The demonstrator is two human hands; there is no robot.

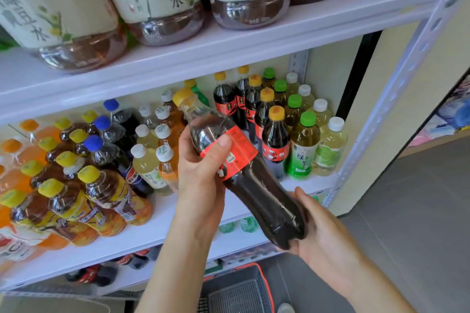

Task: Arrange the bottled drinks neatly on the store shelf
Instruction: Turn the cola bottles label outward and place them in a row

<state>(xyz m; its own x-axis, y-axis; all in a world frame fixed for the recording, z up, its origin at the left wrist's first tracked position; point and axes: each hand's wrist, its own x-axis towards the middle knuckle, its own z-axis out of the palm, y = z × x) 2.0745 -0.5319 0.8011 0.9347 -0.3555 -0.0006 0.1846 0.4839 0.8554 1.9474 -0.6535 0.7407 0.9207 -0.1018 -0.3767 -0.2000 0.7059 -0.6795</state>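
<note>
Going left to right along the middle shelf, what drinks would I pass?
Yellow-capped teas → blue-capped colas → white-capped pale drinks → held cola bottle → red-labelled dark bottles → green-capped teas → white-capped lime drinks.

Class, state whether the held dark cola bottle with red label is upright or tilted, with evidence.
Tilted: the dark red-labelled plastic bottle has its yellow cap upper left, base lower right in the right hand.

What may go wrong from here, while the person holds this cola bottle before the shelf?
1. The cola bottle is tilted, cap toward the shelf; pushed in like this, it may knock over the cola row, whose bottles stand close together.
2. The left hand holds it at the label and the right hand only cups the base; if the grip loosens, it may fall toward the basket below.
</note>
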